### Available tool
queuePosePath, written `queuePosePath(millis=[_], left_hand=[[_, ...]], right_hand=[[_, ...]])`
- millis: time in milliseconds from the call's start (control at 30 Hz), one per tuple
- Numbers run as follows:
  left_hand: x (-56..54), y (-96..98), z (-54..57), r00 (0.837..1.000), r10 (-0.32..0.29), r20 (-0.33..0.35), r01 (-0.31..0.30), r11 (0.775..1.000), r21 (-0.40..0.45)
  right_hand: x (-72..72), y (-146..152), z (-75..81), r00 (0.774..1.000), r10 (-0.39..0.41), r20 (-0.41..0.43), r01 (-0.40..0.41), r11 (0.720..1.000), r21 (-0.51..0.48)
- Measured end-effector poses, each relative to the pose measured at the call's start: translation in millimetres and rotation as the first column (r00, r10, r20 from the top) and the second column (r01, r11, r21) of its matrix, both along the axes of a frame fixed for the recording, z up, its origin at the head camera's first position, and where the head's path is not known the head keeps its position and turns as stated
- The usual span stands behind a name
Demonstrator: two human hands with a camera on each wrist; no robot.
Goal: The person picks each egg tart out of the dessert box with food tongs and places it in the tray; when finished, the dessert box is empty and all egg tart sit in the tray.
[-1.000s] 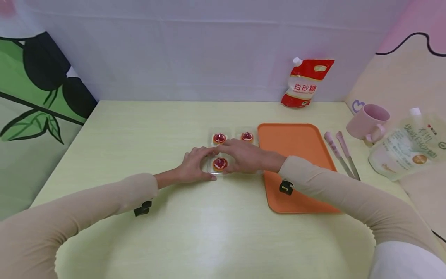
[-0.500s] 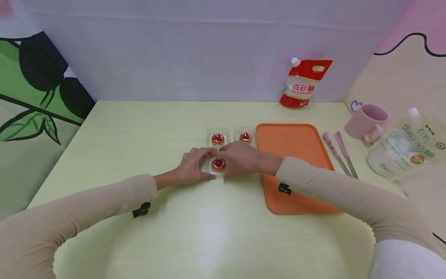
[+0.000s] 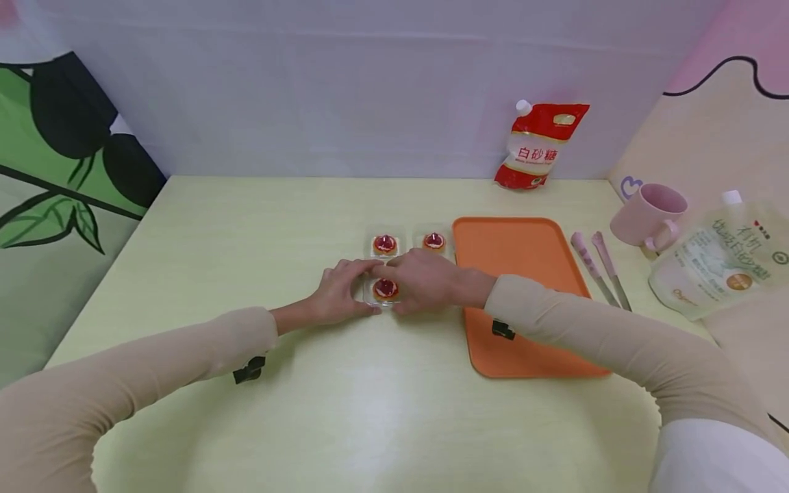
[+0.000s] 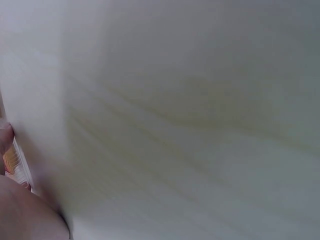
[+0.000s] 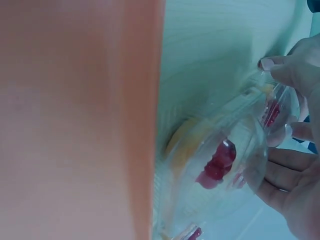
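Observation:
Small fruit tarts with red topping sit in clear plastic boxes near the middle of the table. In the head view my left hand (image 3: 342, 293) grips the front left tart box (image 3: 385, 290) from its left, thumb at the near edge and fingers at the far edge. My right hand (image 3: 425, 281) holds the same box from the right. Behind it stand a back left tart box (image 3: 385, 244) and a back right tart box (image 3: 434, 241). In the right wrist view another boxed tart (image 5: 217, 165) shows close to the right hand, which mostly hides it from the head camera.
An orange tray (image 3: 511, 239) lies right of the boxes, under the right forearm. Beyond it are two pink-handled knives (image 3: 600, 263), a pink mug (image 3: 650, 213) and a whitish spouted pouch (image 3: 715, 263). A red sugar pouch (image 3: 539, 147) stands at the back wall.
The right thumb has slid toward the near edge of the front left box since a second ago, then stayed there. The left hand and the boxes have hardly moved.

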State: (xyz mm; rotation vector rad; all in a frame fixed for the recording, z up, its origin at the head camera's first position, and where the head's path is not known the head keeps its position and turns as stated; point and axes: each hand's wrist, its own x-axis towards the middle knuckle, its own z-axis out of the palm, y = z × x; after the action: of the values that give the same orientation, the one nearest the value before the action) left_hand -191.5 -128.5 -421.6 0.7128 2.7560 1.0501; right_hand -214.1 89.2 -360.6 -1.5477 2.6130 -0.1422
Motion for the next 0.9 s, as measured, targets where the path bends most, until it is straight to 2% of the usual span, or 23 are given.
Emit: queuePosePath(millis=[167,300,400,633,900], left_hand=[[-1.5,-2.0,-0.6,1.0,0.007,0.003,-0.007,1.0,0.009],[-0.3,-2.9,0.5,1.0,0.002,0.012,-0.003,1.0,0.019],[-0.7,-3.2,1.5,1.0,-0.001,0.015,0.001,1.0,0.021],[-2.6,-2.9,2.0,1.0,0.01,0.025,-0.011,1.0,0.008],[-2.2,-3.8,3.1,0.999,0.008,0.04,-0.008,1.0,0.015]], right_hand=[[-5.0,0,4.9,0.996,-0.019,0.088,0.021,1.0,-0.023],[-11.2,2,8.3,0.98,-0.043,0.195,0.051,0.998,-0.039],[-12.9,3,10.0,0.967,-0.078,0.243,0.084,0.996,-0.017],[-13.5,3,7.2,0.937,-0.177,0.3,0.173,0.984,0.039],[-14.0,3,11.2,0.903,-0.181,0.389,0.2,0.98,-0.009]])
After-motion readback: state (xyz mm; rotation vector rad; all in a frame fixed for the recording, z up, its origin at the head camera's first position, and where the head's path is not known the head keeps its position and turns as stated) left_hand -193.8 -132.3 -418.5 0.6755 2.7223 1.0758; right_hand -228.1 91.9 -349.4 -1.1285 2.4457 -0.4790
